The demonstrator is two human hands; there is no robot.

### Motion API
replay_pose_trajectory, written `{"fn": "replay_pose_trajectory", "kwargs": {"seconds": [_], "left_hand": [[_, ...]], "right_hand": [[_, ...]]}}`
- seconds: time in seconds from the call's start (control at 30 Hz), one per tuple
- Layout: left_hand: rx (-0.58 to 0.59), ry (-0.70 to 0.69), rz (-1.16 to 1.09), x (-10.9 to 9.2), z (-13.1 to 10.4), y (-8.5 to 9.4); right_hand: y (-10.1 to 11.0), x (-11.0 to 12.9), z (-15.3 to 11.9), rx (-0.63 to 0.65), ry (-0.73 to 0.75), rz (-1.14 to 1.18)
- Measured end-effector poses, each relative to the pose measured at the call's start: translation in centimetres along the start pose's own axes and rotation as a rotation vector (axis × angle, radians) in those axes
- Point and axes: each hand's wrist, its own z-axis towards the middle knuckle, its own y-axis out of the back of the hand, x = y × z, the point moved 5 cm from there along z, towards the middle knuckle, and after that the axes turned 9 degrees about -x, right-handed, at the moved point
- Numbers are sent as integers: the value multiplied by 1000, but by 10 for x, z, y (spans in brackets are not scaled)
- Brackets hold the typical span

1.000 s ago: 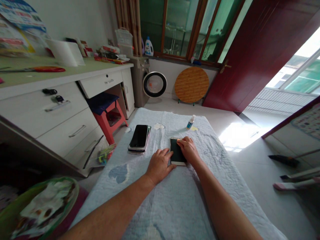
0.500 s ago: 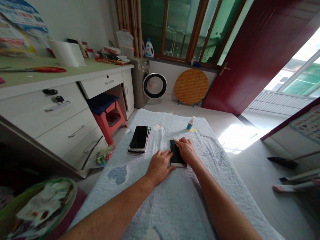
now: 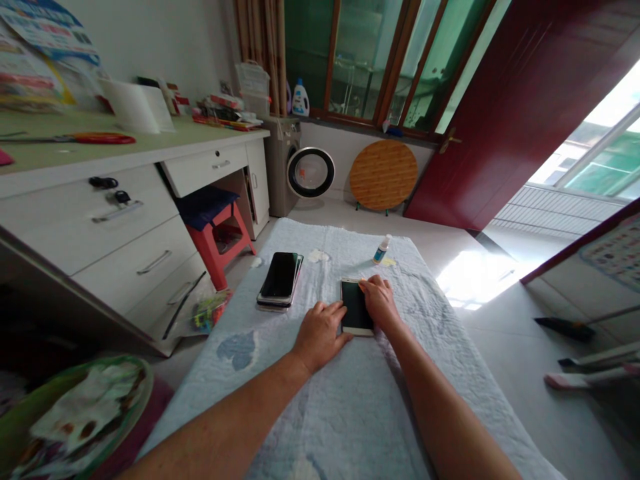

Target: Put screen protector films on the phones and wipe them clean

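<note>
A white smartphone [image 3: 354,308] with a dark screen lies flat on a pale blue quilted cloth [image 3: 350,400]. My left hand [image 3: 320,332] rests on the cloth against the phone's left edge, steadying it. My right hand [image 3: 380,301] presses its fingertips on the phone's upper right edge; whether a small wipe is under them I cannot tell. To the left lies a stack of dark phones [image 3: 279,279]. A small spray bottle [image 3: 381,249] stands at the far end of the cloth, next to a yellowish scrap [image 3: 389,262]. A white wad [image 3: 317,255] lies near the stack.
A white desk with drawers [image 3: 125,220] runs along the left, with a red stool [image 3: 217,233] under it. A green basin with rags [image 3: 75,420] sits at lower left. A washing machine [image 3: 300,170], a round wooden tabletop [image 3: 383,175] and a dark red door [image 3: 500,113] stand behind.
My right hand has slid slightly to the right on the phone, uncovering more of its screen. My left hand has stayed against the phone's left edge.
</note>
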Motion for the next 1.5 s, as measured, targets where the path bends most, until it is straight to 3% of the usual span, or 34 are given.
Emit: {"fn": "replay_pose_trajectory", "kwargs": {"seconds": [0.23,0.67,0.8,1.13,1.33,1.5], "left_hand": [[6,2,-2,-1,0,1],[13,6,-26,-2,0,4],[-2,13,-18,-1,0,3],[-14,14,-17,0,0,1],[-8,21,1,-3,1,3],[-7,22,0,-4,1,5]], "right_hand": [[-3,-4,10,-1,-52,-92],[-24,56,28,138,180,-33],[-19,48,28,136,161,-11],[-1,-6,20,69,-43,-64],[-7,4,21,15,-129,-141],[-19,34,27,60,-2,-97]]}}
